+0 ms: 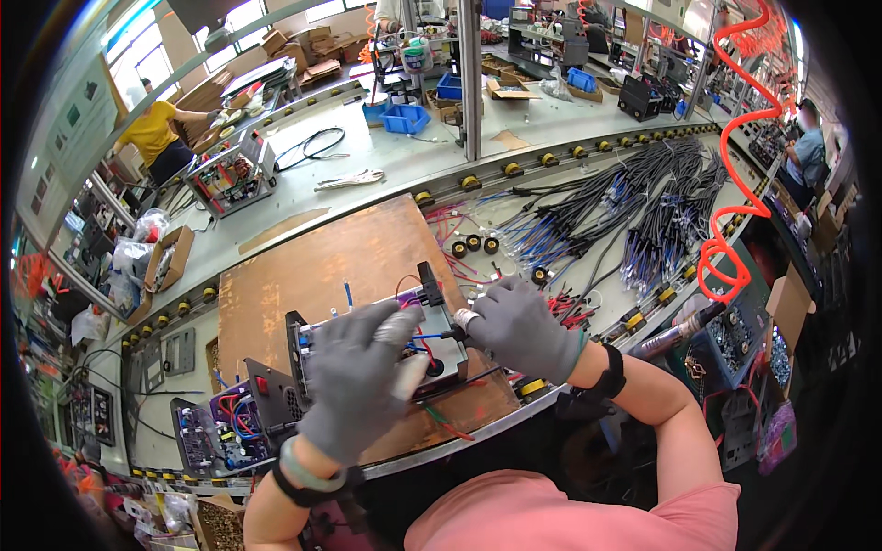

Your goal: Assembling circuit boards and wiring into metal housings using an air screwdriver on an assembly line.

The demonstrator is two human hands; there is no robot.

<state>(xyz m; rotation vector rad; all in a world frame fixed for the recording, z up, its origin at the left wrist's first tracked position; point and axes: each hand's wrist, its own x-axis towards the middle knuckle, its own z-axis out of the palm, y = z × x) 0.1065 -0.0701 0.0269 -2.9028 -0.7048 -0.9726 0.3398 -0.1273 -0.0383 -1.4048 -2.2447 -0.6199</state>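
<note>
My left hand [354, 381], in a grey glove, is over an open metal electronics case [450, 356]. Its thumb and fingers are apart, slightly blurred, with nothing visible between them. At the case's right edge my gloved right hand [524, 331] has its fingers closed around a black cable [453, 336]. From that cable, blue and red wires run into the case. A black upright part [429, 284] stands at the far end of the case. Much of the case's inside is hidden under my left hand.
A worn brown board [312, 243] lies under the case. Left of it sits another unit with a purple circuit board [220, 432]. Black cable bundles [634, 202] spread at the right. A coiled orange hose [726, 239] hangs near a power screwdriver [680, 332]. Other people work farther off.
</note>
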